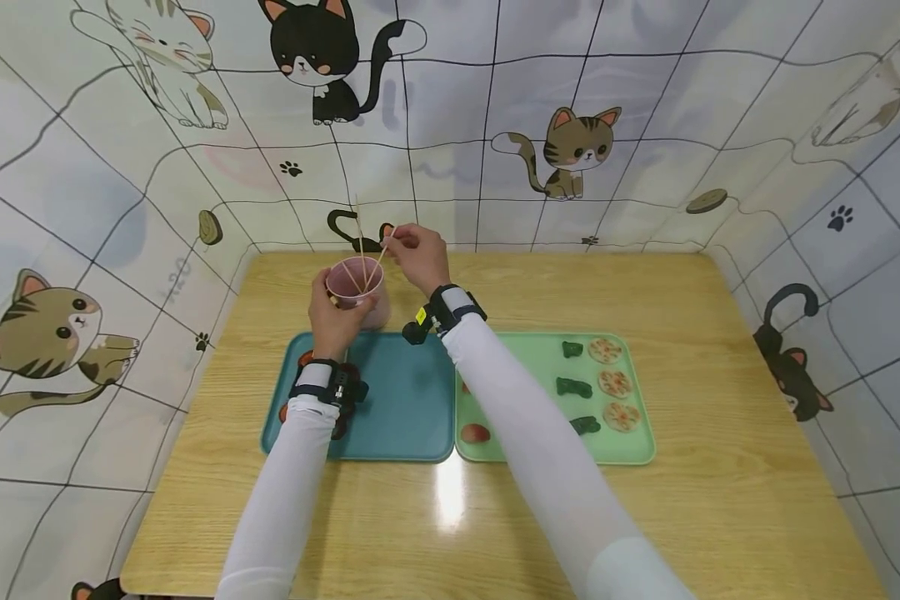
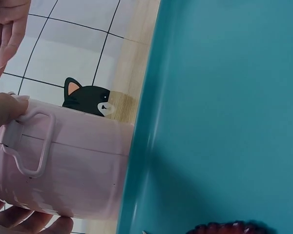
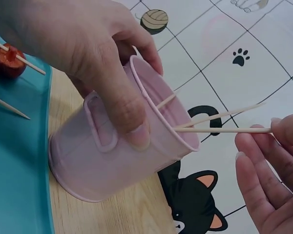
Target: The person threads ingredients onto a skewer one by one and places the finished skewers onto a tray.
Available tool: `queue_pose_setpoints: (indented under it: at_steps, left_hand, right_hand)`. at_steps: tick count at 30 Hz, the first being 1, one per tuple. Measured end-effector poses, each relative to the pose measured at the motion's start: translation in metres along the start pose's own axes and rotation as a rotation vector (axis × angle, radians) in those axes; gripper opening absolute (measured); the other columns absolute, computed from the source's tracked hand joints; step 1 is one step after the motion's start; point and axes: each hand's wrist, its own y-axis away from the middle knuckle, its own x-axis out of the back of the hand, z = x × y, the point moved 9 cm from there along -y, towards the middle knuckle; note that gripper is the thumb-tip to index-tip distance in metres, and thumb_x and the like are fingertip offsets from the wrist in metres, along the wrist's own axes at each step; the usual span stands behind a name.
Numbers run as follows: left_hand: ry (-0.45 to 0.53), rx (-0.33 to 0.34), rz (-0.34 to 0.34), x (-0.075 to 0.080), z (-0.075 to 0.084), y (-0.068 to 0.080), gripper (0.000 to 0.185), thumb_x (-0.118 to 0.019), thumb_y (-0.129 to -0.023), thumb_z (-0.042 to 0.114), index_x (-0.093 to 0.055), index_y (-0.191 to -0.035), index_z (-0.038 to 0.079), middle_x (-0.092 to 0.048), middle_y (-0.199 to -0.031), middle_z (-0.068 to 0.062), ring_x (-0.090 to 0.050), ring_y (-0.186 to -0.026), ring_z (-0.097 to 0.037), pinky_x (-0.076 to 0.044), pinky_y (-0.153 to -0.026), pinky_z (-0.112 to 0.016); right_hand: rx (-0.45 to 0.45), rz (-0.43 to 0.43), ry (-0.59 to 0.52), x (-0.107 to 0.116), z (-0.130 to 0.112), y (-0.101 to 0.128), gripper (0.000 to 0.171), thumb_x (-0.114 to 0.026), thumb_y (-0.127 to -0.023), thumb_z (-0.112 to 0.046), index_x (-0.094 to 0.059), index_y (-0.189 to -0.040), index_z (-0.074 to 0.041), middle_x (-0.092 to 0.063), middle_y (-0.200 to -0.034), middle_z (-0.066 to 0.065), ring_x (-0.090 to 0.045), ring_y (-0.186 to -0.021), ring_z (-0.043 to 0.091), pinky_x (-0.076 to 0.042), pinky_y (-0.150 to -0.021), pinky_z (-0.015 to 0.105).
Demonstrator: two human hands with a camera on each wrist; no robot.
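The left forearm hides part of the skewered food on the teal tray (image 1: 405, 400). The left hand (image 1: 333, 321) grips the pink cup (image 1: 360, 292), tilted, at the far side of the desk (image 1: 720, 317). The right hand (image 1: 420, 254) pinches one skewer (image 3: 219, 129) at the cup's mouth.

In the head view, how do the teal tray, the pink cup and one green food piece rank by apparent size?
1. teal tray
2. pink cup
3. green food piece
The cup lies slightly farther away, yet the gaps are plain.

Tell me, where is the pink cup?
In the head view, the pink cup sits left of centre, just behind the teal tray, gripped by the left hand.
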Motion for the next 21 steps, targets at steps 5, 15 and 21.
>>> queue_pose_setpoints:
  at_steps: [5, 15, 21]
  left_hand:
    - [0.025, -0.003, -0.006, -0.001, 0.000, 0.000, 0.095, -0.088, -0.080, 0.024, -0.033, -0.156, 0.009, -0.046, -0.153, -0.016, -0.047, -0.141, -0.028, -0.043, -0.116, -0.047]
    - [-0.009, -0.022, -0.039, 0.003, 0.010, 0.002, 0.110, -0.091, -0.077, 0.029, -0.023, -0.162, 0.009, -0.036, -0.160, -0.017, -0.039, -0.147, -0.030, -0.037, -0.120, -0.049]
    - [-0.033, -0.117, -0.065, 0.011, 0.034, 0.011, 0.112, -0.092, -0.075, 0.032, -0.024, -0.162, 0.012, -0.033, -0.159, -0.019, -0.034, -0.147, -0.035, -0.033, -0.118, -0.059]
  right_hand:
    - [0.049, -0.006, -0.013, 0.006, -0.013, 0.003, 0.019, -0.069, -0.099, -0.021, -0.074, -0.111, -0.006, -0.078, -0.104, 0.010, -0.076, -0.091, 0.022, -0.060, -0.080, 0.029]
    - [0.089, 0.042, -0.153, 0.057, -0.041, 0.011, 0.021, -0.069, -0.100, -0.020, -0.072, -0.114, -0.005, -0.078, -0.107, 0.010, -0.075, -0.093, 0.020, -0.061, -0.086, 0.037]
    - [0.123, 0.058, -0.206, 0.092, -0.051, 0.030, 0.019, -0.068, -0.100, -0.020, -0.072, -0.114, -0.007, -0.078, -0.110, 0.009, -0.076, -0.096, 0.019, -0.061, -0.085, 0.034]
